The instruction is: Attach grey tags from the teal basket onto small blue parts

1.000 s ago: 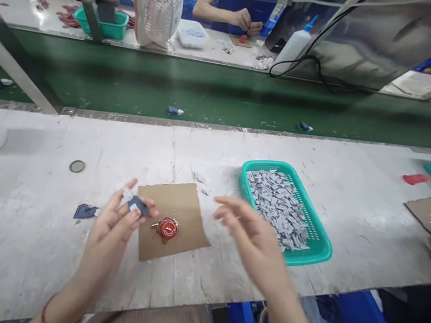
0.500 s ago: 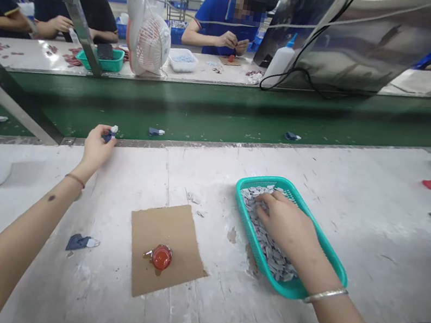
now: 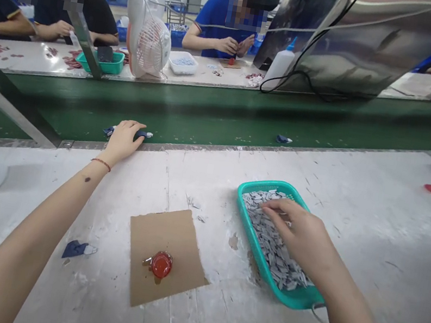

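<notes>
My left hand (image 3: pixel 123 141) reaches over the far table edge onto the green belt, fingers apart. One dark blue piece with a pale tip (image 3: pixel 144 134) lies at its thumb and fingertips; another dark blue piece (image 3: pixel 108 131) is just left of the hand. My right hand (image 3: pixel 298 236) is over a green basket (image 3: pixel 249 247) of small grey chips (image 3: pixel 267 247). Its thumb and fingers are pinched together; whatever is between them is too small to make out. A dark blue piece (image 3: pixel 76 249) lies on the table near my left forearm.
A cardboard square (image 3: pixel 163 224) carries a small round dish of red liquid (image 3: pixel 160 265), with drips around it. Another dark blue piece (image 3: pixel 283 139) rides the belt (image 3: pixel 213 122). Across it, co-workers sit by a fan (image 3: pixel 152 43) and a white bottle (image 3: pixel 280 65). A metal post (image 3: pixel 12 94) stands left.
My left hand has let go of a dark blue piece on the belt and moved right to another. Pieces on the belt have shifted left. My right hand has lifted slightly from the chips.
</notes>
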Motion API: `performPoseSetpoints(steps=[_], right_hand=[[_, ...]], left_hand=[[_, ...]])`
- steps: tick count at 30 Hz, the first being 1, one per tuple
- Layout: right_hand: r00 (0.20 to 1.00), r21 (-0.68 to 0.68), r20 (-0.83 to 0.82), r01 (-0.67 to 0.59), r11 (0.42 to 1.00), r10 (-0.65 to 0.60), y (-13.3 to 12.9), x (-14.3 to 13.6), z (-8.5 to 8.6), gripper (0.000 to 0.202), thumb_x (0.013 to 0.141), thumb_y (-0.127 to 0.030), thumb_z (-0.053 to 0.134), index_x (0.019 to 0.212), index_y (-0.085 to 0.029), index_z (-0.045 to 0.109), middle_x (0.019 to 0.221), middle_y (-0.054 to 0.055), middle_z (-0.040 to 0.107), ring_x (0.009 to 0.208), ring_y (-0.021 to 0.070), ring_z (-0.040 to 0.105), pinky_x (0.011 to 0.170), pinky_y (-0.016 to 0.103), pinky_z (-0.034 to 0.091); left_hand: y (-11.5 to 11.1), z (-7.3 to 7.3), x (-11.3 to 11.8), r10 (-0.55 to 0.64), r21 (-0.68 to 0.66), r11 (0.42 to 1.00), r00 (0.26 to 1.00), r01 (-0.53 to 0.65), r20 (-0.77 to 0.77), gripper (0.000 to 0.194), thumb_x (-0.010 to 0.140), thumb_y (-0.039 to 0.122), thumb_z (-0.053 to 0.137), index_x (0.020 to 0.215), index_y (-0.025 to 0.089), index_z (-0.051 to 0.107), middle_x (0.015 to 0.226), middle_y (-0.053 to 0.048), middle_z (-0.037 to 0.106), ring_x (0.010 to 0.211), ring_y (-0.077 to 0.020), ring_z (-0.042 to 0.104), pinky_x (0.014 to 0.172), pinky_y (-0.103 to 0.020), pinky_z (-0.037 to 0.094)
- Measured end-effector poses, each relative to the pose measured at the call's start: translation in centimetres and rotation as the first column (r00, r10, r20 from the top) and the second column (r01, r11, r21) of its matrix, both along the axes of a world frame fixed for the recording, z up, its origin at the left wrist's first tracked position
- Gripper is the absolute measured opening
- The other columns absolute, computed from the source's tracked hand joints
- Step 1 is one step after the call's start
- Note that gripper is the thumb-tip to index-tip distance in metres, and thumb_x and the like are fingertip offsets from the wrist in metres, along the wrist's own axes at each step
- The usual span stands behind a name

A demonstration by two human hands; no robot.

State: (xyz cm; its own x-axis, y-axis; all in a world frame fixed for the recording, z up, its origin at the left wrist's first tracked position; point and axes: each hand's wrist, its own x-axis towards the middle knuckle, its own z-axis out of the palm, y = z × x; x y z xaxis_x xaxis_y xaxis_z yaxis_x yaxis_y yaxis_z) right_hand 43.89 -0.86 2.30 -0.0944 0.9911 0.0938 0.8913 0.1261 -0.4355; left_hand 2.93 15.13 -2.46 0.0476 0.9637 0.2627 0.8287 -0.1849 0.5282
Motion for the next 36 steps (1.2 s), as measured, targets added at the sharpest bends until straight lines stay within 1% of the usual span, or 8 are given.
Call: performPoseSetpoints(steps=[5, 8, 11, 14, 17, 23, 31, 36], right_hand=[[0.935, -0.177, -0.279, -0.275, 0.945, 0.220, -5.1, -4.5, 1.4, 0.023, 0.096, -0.032, 0.049, 0.090, -0.023, 0.069, 0.088, 0.006, 0.071, 0.080, 0.0226, 0.067, 0.066, 0.033, 0.052], [0.927, -0.236, -0.241, -0.344, 0.909, 0.288, -7.1, -6.7, -0.4, 0.023, 0.094, -0.019, 0.050, 0.081, -0.023, 0.068, 0.080, 0.004, 0.067, 0.072, 0.0199, 0.065, 0.065, 0.031, 0.050], [0.949, -0.217, -0.191, -0.291, 0.932, 0.252, -7.8, -7.4, -2.8, 0.026, 0.091, -0.013, 0.050, 0.073, -0.022, 0.067, 0.077, 0.004, 0.063, 0.064, 0.0178, 0.062, 0.064, 0.031, 0.051], [0.949, -0.164, -0.205, -0.273, 0.948, 0.238, -7.9, -7.3, -4.0, 0.025, 0.091, -0.012, 0.050, 0.078, -0.022, 0.069, 0.083, 0.005, 0.064, 0.069, 0.0193, 0.065, 0.067, 0.033, 0.054], [0.944, -0.133, -0.216, -0.283, 0.950, 0.251, -8.2, -7.3, -4.2, 0.024, 0.091, -0.013, 0.049, 0.088, -0.022, 0.070, 0.089, 0.006, 0.069, 0.080, 0.0216, 0.069, 0.072, 0.035, 0.056], [0.967, 0.015, -0.198, -0.159, 0.987, 0.159, -9.9, -7.9, -5.0, 0.020, 0.093, -0.018, 0.049, 0.093, -0.020, 0.069, 0.097, 0.008, 0.073, 0.092, 0.0246, 0.071, 0.082, 0.039, 0.057], [0.986, 0.083, -0.132, -0.091, 0.992, 0.101, -11.1, -8.8, -5.8, 0.020, 0.096, -0.027, 0.051, 0.096, -0.020, 0.071, 0.100, 0.010, 0.073, 0.092, 0.0253, 0.070, 0.084, 0.042, 0.057], [0.990, 0.073, -0.112, -0.081, 0.994, 0.089, -10.9, -9.5, -4.9, 0.020, 0.096, -0.027, 0.053, 0.100, -0.021, 0.071, 0.099, 0.009, 0.074, 0.091, 0.0266, 0.070, 0.084, 0.044, 0.057]], left_hand=[[0.2, 0.4, 0.8, 0.062, -0.059, 0.997, 0.976, -0.050, 0.211, 0.015, 0.076, 0.015, 0.062, 0.088, 0.014, 0.069, 0.107, -0.016, 0.066, 0.113, -0.0367, 0.054, 0.104, -0.049, 0.035], [-1.1, 1.1, 1.6, 0.137, -0.099, 0.990, 0.900, -0.105, 0.414, 0.013, 0.080, 0.017, 0.060, 0.091, 0.012, 0.066, 0.097, -0.014, 0.067, 0.099, -0.0307, 0.063, 0.094, -0.046, 0.046], [-4.4, 2.1, 2.6, 0.175, -0.176, 0.981, 0.782, -0.085, 0.598, 0.018, 0.090, 0.020, 0.051, 0.100, 0.012, 0.064, 0.093, -0.012, 0.069, 0.082, -0.0209, 0.068, 0.078, -0.038, 0.055], [-9.2, 3.2, 3.4, 0.221, -0.298, 0.951, 0.496, 0.079, 0.840, 0.015, 0.092, 0.020, 0.053, 0.096, 0.013, 0.066, 0.100, -0.011, 0.070, 0.080, -0.0144, 0.067, 0.077, -0.028, 0.056], [-14.1, 4.2, 3.8, 0.335, -0.377, 0.893, 0.199, 0.245, 0.921, 0.011, 0.089, 0.019, 0.062, 0.095, 0.013, 0.069, 0.104, -0.010, 0.071, 0.080, -0.0123, 0.066, 0.074, -0.021, 0.057], [-21.6, 4.5, 4.2, 0.468, -0.497, 0.839, 0.173, 0.221, 0.867, 0.023, 0.079, 0.020, 0.075, 0.101, 0.014, 0.072, 0.107, -0.012, 0.074, 0.078, -0.0145, 0.068, 0.071, -0.023, 0.057], [-28.9, 1.0, 5.5, 0.552, -0.553, 0.820, 0.049, 0.149, 0.832, 0.020, 0.079, 0.029, 0.078, 0.097, 0.021, 0.074, 0.108, -0.006, 0.075, 0.087, -0.0148, 0.068, 0.076, -0.023, 0.055], [-31.4, -0.2, 6.8, 0.566, -0.561, 0.820, -0.020, 0.116, 0.824, 0.022, 0.076, 0.032, 0.080, 0.094, 0.021, 0.075, 0.105, -0.006, 0.074, 0.081, -0.0145, 0.068, 0.074, -0.024, 0.056]])
